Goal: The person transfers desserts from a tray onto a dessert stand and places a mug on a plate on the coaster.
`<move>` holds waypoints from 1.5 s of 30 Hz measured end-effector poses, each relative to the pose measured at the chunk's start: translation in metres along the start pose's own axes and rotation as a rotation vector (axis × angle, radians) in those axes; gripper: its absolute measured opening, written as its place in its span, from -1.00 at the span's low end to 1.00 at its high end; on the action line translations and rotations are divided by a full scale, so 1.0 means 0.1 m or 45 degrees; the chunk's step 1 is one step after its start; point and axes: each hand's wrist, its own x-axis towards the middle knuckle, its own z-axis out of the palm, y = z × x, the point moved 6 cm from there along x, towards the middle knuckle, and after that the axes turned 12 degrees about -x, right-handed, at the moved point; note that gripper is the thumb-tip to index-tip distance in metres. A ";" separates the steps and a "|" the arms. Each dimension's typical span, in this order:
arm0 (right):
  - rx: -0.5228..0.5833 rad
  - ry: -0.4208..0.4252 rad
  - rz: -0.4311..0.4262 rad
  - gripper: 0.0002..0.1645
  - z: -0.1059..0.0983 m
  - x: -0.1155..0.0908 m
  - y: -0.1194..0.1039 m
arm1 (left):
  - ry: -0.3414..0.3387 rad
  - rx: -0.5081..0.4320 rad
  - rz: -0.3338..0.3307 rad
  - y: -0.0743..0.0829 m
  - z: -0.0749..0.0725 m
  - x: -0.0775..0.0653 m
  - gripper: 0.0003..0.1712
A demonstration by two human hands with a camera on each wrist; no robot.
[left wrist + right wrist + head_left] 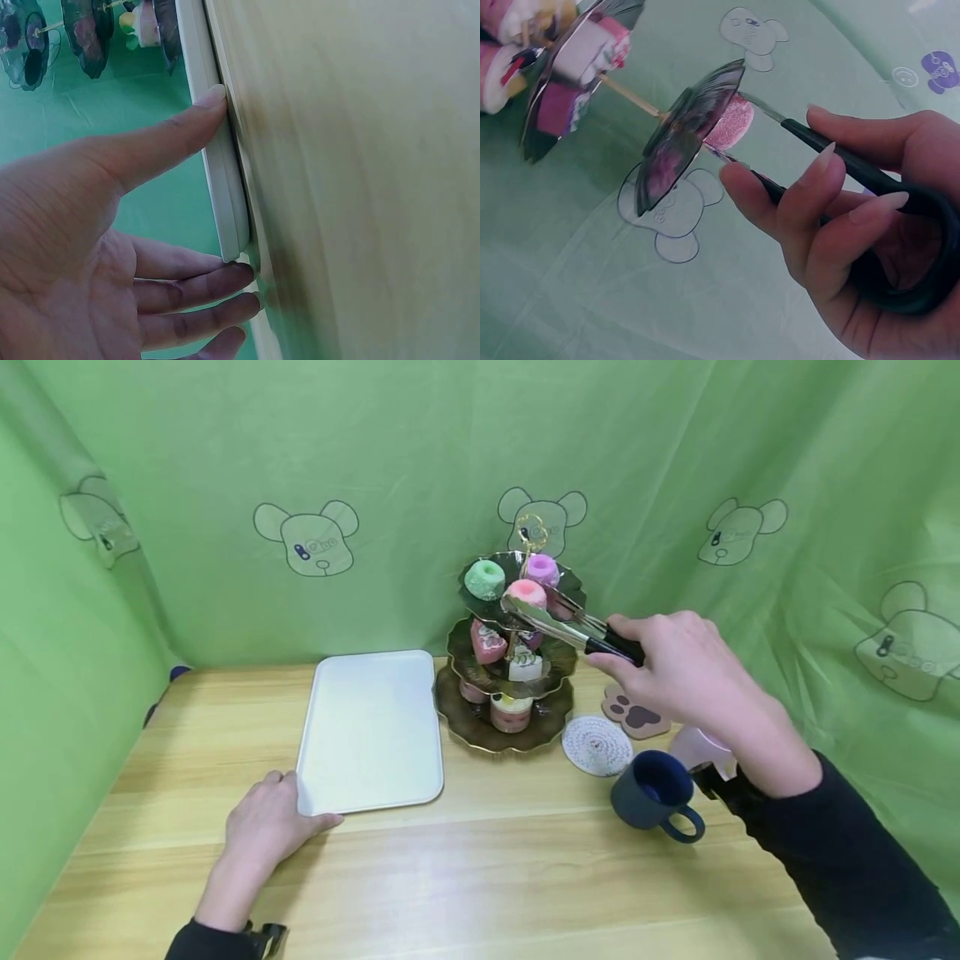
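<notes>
My right hand [686, 672] holds metal tongs [551, 625] with black handles, its thumb and fingers round the looped grip. The tongs' metal ends stand on either side of a pink doughnut-shaped cake [527, 594] on the top tier of a dark, gold-rimmed three-tier stand [468, 673]. In the right wrist view the pink cake [731, 124] lies between the two tips; firm contact is hard to judge. My left hand [266, 822] holds the near left corner of a white tray [371, 727]. Its thumb [176, 139] presses the near edge, while its fingers meet the corner's left side.
Green and purple cakes share the top tier; several more sit below. Right of the stand are a round white coaster [597, 746], a paw-shaped coaster [641, 717], a dark blue mug [652, 793] and a pale cup [697, 747] partly behind my right wrist. A green curtain [405, 468] stands behind.
</notes>
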 end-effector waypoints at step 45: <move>-0.049 -0.331 0.074 0.07 -0.28 0.05 0.15 | -0.018 0.002 -0.008 -0.03 0.01 0.00 0.19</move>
